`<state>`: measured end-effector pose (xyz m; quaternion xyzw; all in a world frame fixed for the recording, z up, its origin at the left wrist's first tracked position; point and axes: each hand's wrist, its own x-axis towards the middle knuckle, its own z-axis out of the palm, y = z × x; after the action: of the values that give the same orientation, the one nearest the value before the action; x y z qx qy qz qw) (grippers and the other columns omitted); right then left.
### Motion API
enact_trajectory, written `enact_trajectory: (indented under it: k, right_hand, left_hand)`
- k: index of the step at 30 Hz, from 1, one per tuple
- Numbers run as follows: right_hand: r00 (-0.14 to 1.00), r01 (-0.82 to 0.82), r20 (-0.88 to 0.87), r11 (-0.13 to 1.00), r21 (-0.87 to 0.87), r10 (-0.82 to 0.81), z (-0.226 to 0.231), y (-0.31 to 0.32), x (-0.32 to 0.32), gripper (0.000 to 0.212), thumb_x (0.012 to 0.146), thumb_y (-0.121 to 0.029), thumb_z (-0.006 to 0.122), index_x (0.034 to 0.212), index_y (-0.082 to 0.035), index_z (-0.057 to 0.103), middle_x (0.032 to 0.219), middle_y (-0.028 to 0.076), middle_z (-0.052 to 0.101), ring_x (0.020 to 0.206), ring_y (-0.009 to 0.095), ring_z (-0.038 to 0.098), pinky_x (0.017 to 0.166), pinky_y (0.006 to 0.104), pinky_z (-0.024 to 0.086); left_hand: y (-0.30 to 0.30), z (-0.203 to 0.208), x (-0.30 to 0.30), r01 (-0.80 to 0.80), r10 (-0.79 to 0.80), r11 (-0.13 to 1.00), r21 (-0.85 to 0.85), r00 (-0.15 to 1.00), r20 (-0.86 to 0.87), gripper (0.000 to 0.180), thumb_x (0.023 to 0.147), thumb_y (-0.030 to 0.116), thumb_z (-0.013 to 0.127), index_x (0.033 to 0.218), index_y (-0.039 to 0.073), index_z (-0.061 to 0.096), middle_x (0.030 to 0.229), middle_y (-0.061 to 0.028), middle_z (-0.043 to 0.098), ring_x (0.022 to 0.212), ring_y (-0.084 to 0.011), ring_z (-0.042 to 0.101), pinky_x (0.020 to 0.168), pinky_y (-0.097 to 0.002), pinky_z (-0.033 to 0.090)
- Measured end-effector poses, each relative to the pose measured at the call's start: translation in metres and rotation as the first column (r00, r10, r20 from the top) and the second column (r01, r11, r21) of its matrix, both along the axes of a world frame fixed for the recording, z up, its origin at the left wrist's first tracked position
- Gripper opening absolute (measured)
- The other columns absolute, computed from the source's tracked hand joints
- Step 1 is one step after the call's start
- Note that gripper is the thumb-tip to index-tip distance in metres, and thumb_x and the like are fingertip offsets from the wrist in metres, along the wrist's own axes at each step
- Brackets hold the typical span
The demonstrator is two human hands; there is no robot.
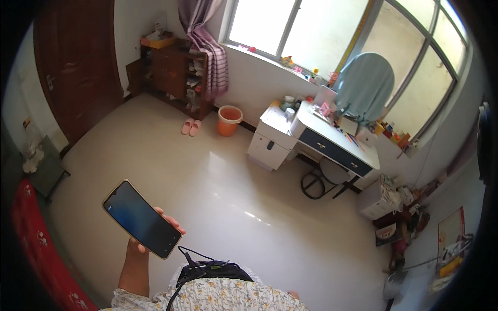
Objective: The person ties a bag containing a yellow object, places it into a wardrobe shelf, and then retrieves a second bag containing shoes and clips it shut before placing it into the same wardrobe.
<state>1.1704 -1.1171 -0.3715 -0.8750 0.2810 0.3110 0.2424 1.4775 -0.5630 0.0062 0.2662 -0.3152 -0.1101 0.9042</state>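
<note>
My left hand (137, 245) is closed around a smartphone (142, 218) with a light-coloured edge. The phone tilts, its upper end pointing to the far left, and its screen is dark blue with small icons. Fingertips show along its right edge, while the palm is hidden behind it. A black bag or pouch (212, 270) with a thin cord rests against my flowered white top (233, 293). Only a sliver of skin peeks out by the top at the lower edge; no right hand can be made out there.
Pink slippers (191, 127) and an orange bin (229, 121) stand near a brown shoe cabinet (171, 72). A white dressing table (337, 137) with a round mirror (366, 83) and stool (332, 172) is under the window. A red cover (39, 249) borders the left; boxes (377, 199) line the right wall.
</note>
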Motion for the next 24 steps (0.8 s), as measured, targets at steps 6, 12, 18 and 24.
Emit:
enact_trajectory:
  k: [6,12,18,24]
  right_hand:
    - [0.991,-0.022,-0.127,0.995,0.095,0.034,0.004,-0.005,0.099,0.022,0.067,-0.029,0.056,0.072,-0.010,0.066,0.066,0.008,0.063,0.061,0.023,0.060,0.060,0.0339,0.048]
    - [0.968,-0.190,0.188,0.973,0.135,0.163,0.002,-0.004,0.296,0.021,0.065,-0.029,0.055,0.071,-0.012,0.065,0.067,0.008,0.063,0.064,0.026,0.060,0.061,0.0353,0.048]
    - [0.897,-0.066,0.406,0.855,0.514,-0.174,0.050,0.052,0.519,0.019,0.080,-0.008,0.052,0.095,0.002,0.057,0.075,0.010,0.064,0.059,0.016,0.061,0.051,0.0261,0.048]
    - [0.985,-0.172,0.114,0.786,0.594,0.129,0.053,0.149,0.564,0.020,0.081,-0.011,0.053,0.098,0.000,0.057,0.077,0.010,0.064,0.059,0.016,0.061,0.051,0.0257,0.047]
  left_hand:
    - [-0.022,0.001,0.053,-0.155,0.153,0.983,0.098,0.988,0.033,0.087,0.058,0.036,0.079,0.125,0.009,0.032,0.110,-0.0237,0.051,0.101,-0.0398,0.052,0.086,-0.0487,0.043]
    - [-0.054,0.028,0.094,-0.242,0.241,0.964,0.112,0.970,0.026,0.087,0.059,0.033,0.079,0.126,0.008,0.031,0.111,-0.0247,0.050,0.101,-0.0434,0.051,0.084,-0.0482,0.044]
    - [-0.046,0.028,0.097,-0.422,0.419,0.904,0.067,0.907,0.044,0.087,0.060,0.033,0.079,0.127,0.008,0.030,0.112,-0.0253,0.048,0.103,-0.0415,0.050,0.087,-0.0502,0.041]
    - [0.017,0.015,0.087,-0.541,0.540,0.840,0.042,0.841,0.048,0.089,0.058,0.033,0.080,0.128,0.010,0.030,0.114,-0.0252,0.047,0.106,-0.0419,0.047,0.089,-0.0519,0.038]
